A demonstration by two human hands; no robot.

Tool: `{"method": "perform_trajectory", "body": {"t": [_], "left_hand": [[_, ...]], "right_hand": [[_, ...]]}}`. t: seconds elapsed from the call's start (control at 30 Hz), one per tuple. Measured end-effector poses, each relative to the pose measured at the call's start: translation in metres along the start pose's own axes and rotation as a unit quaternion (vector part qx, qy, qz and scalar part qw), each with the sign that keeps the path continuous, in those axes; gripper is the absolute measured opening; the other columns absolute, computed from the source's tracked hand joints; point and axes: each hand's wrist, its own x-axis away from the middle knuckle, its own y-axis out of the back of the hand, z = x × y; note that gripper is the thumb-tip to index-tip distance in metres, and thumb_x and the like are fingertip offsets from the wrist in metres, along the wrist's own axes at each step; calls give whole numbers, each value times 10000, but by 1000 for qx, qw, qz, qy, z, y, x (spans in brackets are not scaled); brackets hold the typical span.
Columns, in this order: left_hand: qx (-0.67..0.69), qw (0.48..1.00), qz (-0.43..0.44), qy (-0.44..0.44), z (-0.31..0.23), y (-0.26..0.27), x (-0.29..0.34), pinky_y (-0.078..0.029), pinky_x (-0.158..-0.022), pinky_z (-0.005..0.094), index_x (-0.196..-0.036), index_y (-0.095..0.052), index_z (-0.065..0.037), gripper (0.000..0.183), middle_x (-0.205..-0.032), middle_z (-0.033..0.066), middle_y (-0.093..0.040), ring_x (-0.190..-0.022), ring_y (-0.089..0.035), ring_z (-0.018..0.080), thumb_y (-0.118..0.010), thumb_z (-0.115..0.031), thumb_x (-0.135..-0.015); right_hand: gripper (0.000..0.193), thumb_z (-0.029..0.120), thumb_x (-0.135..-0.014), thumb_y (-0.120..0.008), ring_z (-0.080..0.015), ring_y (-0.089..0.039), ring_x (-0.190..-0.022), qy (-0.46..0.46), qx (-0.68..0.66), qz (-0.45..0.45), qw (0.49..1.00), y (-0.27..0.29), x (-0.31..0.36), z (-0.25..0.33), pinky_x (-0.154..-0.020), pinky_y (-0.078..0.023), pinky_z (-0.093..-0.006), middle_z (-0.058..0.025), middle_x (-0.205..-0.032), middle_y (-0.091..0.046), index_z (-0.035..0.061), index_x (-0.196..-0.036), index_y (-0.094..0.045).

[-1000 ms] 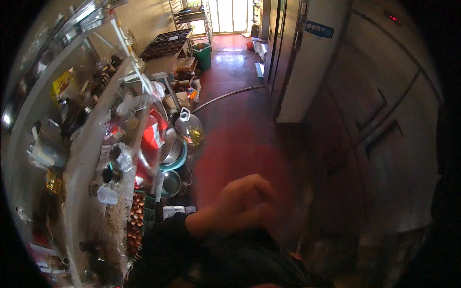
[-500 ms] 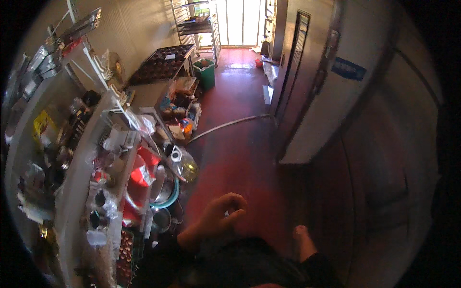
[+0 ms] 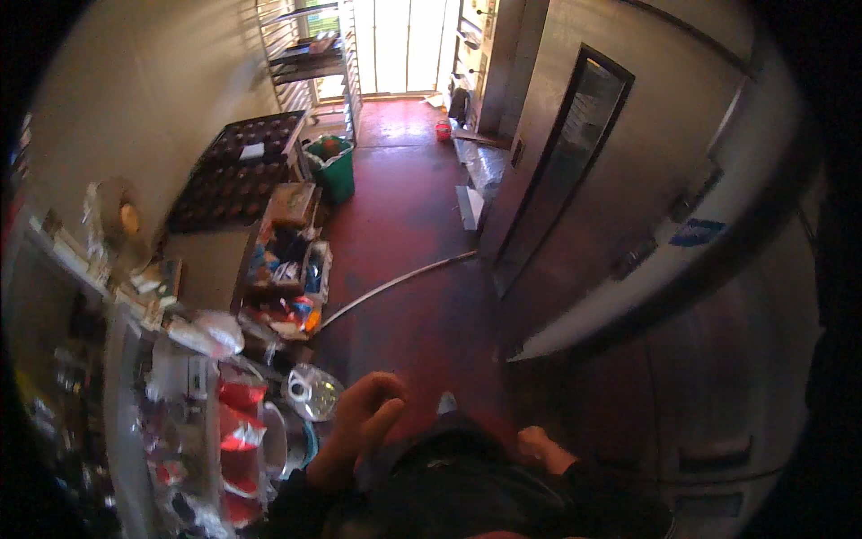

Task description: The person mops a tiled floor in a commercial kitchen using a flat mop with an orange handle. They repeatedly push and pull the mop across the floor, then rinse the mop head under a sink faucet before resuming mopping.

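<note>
My left hand [image 3: 366, 415] hangs in front of me over the red floor, its fingers loosely curled. A gap shows between thumb and fingers, and I see nothing held there. Nearest to it stands a large clear plastic jug [image 3: 312, 393] with a white top and yellowish liquid, apart from the hand. My right hand [image 3: 537, 446] hangs low at my right side, touching nothing that I can see. Its fingers look tucked in, but they are small and mostly hidden.
On the left are cluttered shelves [image 3: 135, 359], red-and-white packages [image 3: 241, 427], a table with dark moulded trays [image 3: 224, 180] and a green bin [image 3: 332, 171]. A pale strip [image 3: 395, 283] crosses the floor. A metal door [image 3: 620, 153] stands right; a tray rack [image 3: 310, 67] is far ahead.
The view has moved forward and turned, so the bin, jug and door sit elsewhere in it. Both hands have swung a little with the body. A foot now shows below me.
</note>
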Motion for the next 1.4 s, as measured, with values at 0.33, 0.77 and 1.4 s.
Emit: {"method": "perform_trajectory", "body": {"t": [0.33,0.77,1.4], "left_hand": [[-73,994,-78,16,13,63,-273,-526,-807,282,-1047,-641,6,122,-961,62,-666,-880,-638,127,-629,-31,-932],[-11,995,-77,69,22,154,-596,-511,-820,312,-959,-649,-2,227,-904,82,-665,-862,-633,168,-660,-225,-919],[165,957,114,-209,-123,272,-1082,-517,-989,411,-1280,-579,62,557,-1234,223,-630,-1125,-637,295,-635,-416,-1000]], "right_hand": [[236,294,-865,-713,-254,-645,-647,306,251,54,917,52,-260,314,-602,-539,-457,-91,-764,-650,60,-863,-685],[262,284,-880,-701,-263,-717,-790,158,182,-123,963,78,-434,640,-697,-581,-439,-124,-939,-756,59,-1007,-746],[147,222,-969,-617,-176,-599,-591,-1,-135,-62,989,122,-506,985,-483,-493,-339,-75,-790,-642,102,-901,-667]]}}
